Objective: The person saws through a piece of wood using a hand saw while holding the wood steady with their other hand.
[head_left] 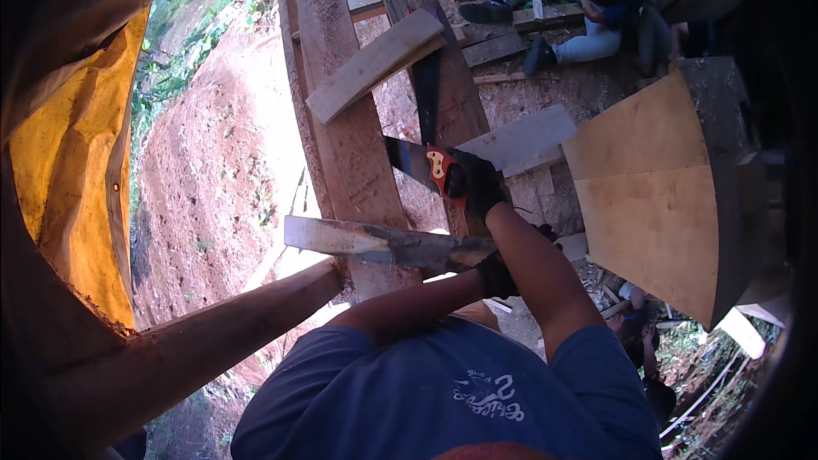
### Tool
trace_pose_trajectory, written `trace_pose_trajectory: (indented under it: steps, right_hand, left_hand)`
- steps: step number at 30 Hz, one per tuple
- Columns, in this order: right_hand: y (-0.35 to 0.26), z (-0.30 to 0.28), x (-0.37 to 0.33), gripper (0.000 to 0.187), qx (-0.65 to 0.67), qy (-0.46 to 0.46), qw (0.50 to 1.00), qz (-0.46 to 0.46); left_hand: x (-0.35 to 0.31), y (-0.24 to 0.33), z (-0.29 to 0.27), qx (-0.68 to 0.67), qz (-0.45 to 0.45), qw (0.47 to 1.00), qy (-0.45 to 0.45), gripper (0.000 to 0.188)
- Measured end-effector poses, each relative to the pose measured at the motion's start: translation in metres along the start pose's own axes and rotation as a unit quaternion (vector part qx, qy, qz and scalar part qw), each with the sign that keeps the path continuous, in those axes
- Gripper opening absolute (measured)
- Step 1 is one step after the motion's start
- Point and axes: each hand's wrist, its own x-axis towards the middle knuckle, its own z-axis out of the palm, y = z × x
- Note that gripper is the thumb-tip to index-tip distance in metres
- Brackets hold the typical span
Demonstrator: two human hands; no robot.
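My right hand (482, 186), in a black glove, is closed round the red and tan handle of a handsaw (411, 161). The saw's dark blade points left, its far end meeting a long upright-running board (362, 162). My left forearm crosses beneath the right one. At its end, my gloved left hand (497, 278) is beside the right end of a rough plank (375, 243) lying across the boards; its fingers are mostly hidden by my right forearm. A dark narrow strip (426, 98) stretches away above the saw handle; I cannot tell whether it is a blade or a shadow.
A short plank (375, 64) lies slantwise over the long boards, and a pale one (520, 138) sticks out right. A large plywood sheet (648, 196) stands at right. Someone in jeans (588, 43) sits among offcuts at the back. A thick beam (230, 324) and orange sheet (81, 153) are left.
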Motion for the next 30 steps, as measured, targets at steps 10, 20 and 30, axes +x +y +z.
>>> trace_pose_trajectory:
  steps: [10,20,30]
  right_hand:
    - [-0.012,-0.017,-0.036,0.041,-0.422,-0.042,0.852,-0.308]
    - [0.054,-0.053,-0.042,0.058,-0.278,-0.088,0.947,-0.139]
    - [0.048,-0.019,-0.065,0.047,-0.608,-0.137,0.758,-0.192]
  left_hand:
    - [-0.024,0.079,-0.228,0.106,-0.05,0.99,0.075,0.047]
    - [0.208,-0.065,-0.155,0.339,-0.47,0.815,-0.006,0.118]
    - [0.219,-0.082,-0.203,0.245,-0.267,0.905,0.224,0.096]
